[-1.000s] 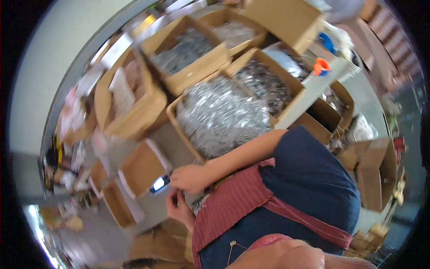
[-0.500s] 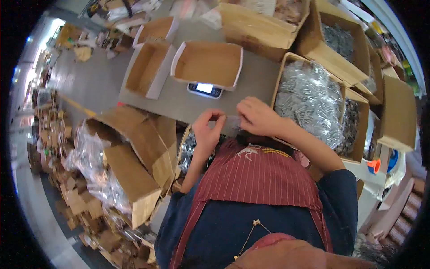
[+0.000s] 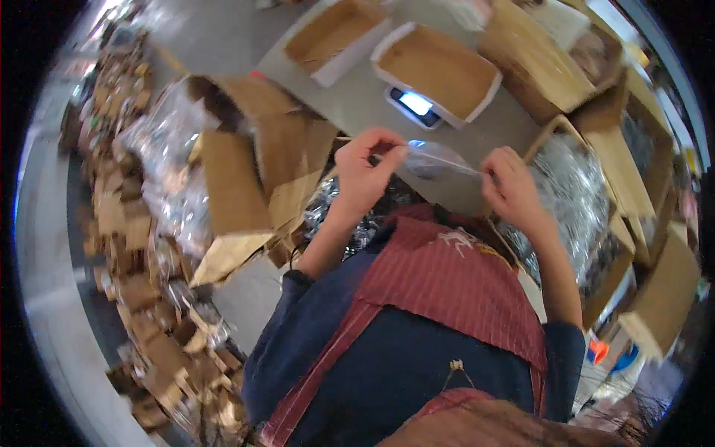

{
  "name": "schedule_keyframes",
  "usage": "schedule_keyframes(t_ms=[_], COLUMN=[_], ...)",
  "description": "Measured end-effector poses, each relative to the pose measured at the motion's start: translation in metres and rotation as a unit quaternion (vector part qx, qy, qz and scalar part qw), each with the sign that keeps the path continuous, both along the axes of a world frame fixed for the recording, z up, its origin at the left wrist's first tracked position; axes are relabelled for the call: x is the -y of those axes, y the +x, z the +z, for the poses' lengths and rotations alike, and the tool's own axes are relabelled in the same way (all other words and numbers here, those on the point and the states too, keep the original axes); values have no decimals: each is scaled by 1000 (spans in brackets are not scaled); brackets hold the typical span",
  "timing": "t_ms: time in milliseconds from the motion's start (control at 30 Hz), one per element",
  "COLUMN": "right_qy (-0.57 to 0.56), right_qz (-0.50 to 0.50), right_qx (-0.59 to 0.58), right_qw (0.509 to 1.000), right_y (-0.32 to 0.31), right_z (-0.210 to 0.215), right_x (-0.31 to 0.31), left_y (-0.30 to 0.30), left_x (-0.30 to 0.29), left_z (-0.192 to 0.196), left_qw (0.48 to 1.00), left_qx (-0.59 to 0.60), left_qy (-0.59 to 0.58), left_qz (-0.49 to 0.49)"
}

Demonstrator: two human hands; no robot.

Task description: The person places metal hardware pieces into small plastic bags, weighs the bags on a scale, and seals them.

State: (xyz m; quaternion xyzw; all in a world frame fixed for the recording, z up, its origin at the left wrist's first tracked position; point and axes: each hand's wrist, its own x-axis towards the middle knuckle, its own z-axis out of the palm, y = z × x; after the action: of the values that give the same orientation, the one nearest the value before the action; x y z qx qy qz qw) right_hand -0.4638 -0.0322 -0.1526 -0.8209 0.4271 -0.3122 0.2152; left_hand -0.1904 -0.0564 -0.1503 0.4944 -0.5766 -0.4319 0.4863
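A small clear plastic bag (image 3: 436,158) is stretched between my two hands above the near edge of the grey table. My left hand (image 3: 365,165) pinches one end of its edge between thumb and fingers. Its other end is gripped by my right hand (image 3: 512,186), with the fingers curled in. Whether anything lies inside the bag cannot be made out. Just beyond the bag is a small scale (image 3: 413,106) with a lit display, and a shallow open cardboard tray (image 3: 439,67) with white outer sides rests on it.
Another shallow tray (image 3: 335,37) lies to the left. At the right stands a box of clear-bagged parts (image 3: 562,197), beside larger cartons (image 3: 547,56). A box with dark bagged parts (image 3: 328,208) is below my left hand. An open carton (image 3: 238,175) with plastic bags stands further left.
My hands have moved apart, and the clear bag is now drawn taut between them. The whole view has turned, so the table and boxes appear shifted and tilted.
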Motion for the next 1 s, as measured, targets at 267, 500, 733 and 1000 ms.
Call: schedule_keyframes(t_ms=[267, 500, 733, 1000], right_qy=[7, 65, 169, -9], right_qz=[-106, -175, -218, -147], right_qx=[82, 107, 39, -142], right_qw=[991, 977, 960, 979], right_y=[-9, -51, -50, -65], right_z=[38, 8, 15, -50], right_x=[22, 35, 33, 50], left_y=[87, 160, 126, -70], left_x=[-23, -48, 43, 297], left_z=[112, 182, 128, -24], left_qw=[944, 803, 851, 836], left_qx=[-182, 28, -50, 433], left_qy=[-178, -411, -367, -337], left_qz=[210, 431, 372, -21])
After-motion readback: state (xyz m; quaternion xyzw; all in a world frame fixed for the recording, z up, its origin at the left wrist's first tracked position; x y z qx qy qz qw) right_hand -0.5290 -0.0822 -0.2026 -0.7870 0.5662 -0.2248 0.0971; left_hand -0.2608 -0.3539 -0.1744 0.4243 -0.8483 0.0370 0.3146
